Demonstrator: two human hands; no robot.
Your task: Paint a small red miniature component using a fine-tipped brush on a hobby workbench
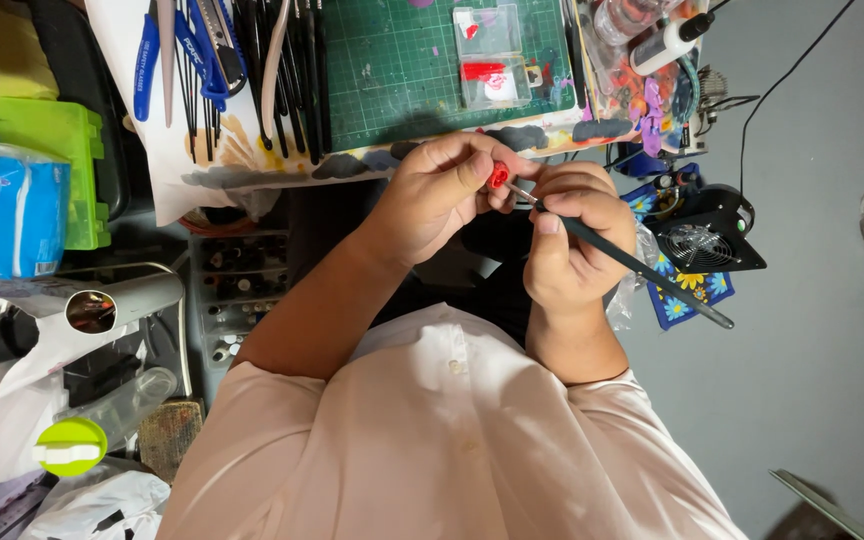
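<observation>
- Left hand [442,190] was pinched shut on a tiny red piece [497,177], fingertips only, just below the green cutting mat [402,70].
- That piece looked light and fiddly, probably easy to drop, so gripping its edges seemed smartest.
- Right hand [572,235] was wrapped tight around a thin black paintbrush [632,262], tip touching the piece.

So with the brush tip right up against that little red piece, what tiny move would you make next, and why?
Probably a short, light stroke of the brush along the small red piece. The right hand grips the dark handle like a pen, with the tip at or very near the piece, and the left hand pinches the piece in its fingertips. Whether the bristles carry paint I cannot tell.
</observation>
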